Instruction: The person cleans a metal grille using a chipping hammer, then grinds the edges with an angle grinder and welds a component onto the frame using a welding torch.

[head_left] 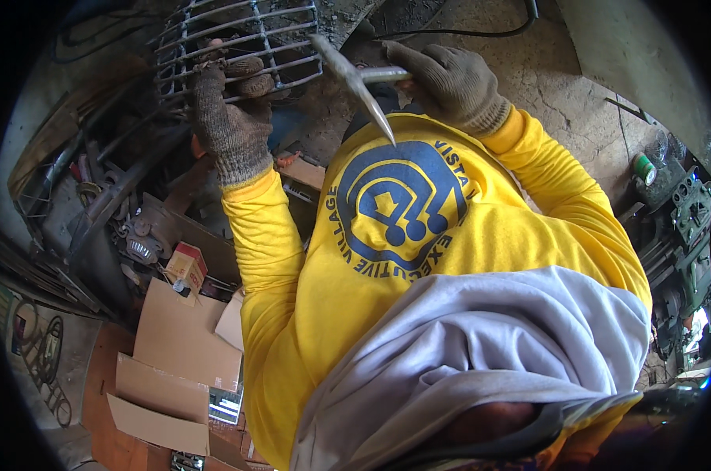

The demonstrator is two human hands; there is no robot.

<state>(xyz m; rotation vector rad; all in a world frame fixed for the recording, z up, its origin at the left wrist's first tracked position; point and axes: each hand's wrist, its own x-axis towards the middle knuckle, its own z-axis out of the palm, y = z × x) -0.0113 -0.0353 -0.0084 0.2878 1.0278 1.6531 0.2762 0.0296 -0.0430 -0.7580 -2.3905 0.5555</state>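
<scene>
My left hand point(231, 119), in a brown knit glove, is closed on the near edge of a metal grate point(263, 36). This grate is welded from thin grey bars in a grid and extends past the top edge of the view. In the matching glove, my right hand point(459, 88) grips the handle of a chipping hammer point(355, 83). One end of the hammer's head tapers to a point toward my body; its other end lies close to the grate's right corner, and I cannot tell whether they touch. Both forearms are in yellow sleeves.
Opened cardboard boxes point(184, 334) stand at the lower left, with a small red and tan box point(186, 265) above them. Metal parts and scrap crowd the left side. At right are green machine parts point(689, 228) and a green can point(644, 169). A black cable point(497, 33) crosses the concrete floor.
</scene>
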